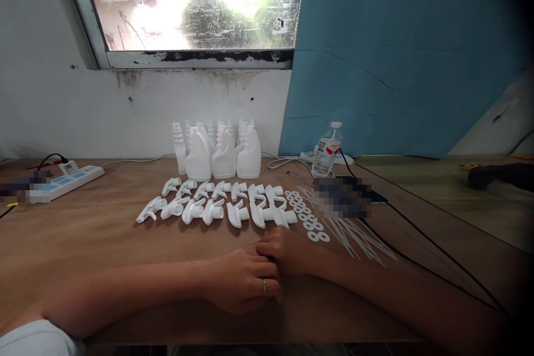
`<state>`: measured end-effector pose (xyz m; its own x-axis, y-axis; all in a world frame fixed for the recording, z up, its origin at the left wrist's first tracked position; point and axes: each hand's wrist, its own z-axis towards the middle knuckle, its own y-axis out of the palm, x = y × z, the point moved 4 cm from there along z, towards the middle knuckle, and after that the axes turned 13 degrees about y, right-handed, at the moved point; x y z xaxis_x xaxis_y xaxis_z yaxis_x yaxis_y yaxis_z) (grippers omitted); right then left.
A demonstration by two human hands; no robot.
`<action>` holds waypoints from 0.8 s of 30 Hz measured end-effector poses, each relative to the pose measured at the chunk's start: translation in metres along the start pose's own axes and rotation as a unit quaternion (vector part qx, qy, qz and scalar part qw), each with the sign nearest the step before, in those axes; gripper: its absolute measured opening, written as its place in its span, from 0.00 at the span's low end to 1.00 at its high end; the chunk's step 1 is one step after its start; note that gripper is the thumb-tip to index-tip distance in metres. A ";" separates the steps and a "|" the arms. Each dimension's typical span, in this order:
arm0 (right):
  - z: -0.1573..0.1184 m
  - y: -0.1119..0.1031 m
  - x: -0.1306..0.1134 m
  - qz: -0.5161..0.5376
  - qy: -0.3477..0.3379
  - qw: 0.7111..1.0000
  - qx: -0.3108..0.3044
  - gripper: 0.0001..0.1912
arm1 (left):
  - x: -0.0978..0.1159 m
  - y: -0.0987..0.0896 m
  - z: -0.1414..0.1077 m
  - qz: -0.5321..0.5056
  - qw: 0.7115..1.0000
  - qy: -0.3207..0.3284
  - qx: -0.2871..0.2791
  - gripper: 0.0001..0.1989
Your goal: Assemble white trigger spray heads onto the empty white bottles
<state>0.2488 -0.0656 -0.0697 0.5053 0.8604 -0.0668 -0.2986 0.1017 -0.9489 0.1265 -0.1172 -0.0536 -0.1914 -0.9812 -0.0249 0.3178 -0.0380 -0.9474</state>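
My left hand (242,281), with a ring on one finger, rests palm down near the table's front edge. Its fingers are bent and together, and nothing shows in them. Touching it, my right hand (284,250) lies with curled fingers over the left one's fingers; no object is visible in it either. Just beyond the hands, white trigger spray heads (192,212) lie in two rows. White ring-shaped discs (309,223) are set out to their right, beside thin white tubes (348,236). Behind the spray heads stand several white spray bottles (224,156), upright and without tops.
A clear water bottle (327,153) stands at the back right, near a pen (295,176) and a blurred dark device (342,197). Black cables (434,256) cross the table's right side. A white power strip (69,183) lies far left. Wall and window (200,11) bound the back.
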 end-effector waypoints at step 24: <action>0.002 -0.002 -0.001 0.005 0.014 1.000 -0.026 0.08 | 0.001 -0.001 0.002 0.001 1.000 0.001 -0.004 0.09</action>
<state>0.2473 -0.0658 -0.0675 0.5256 0.8465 -0.0844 -0.2620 0.0667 -0.9628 0.1280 -0.1182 -0.0515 -0.1931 -0.9808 -0.0272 0.3107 -0.0348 -0.9499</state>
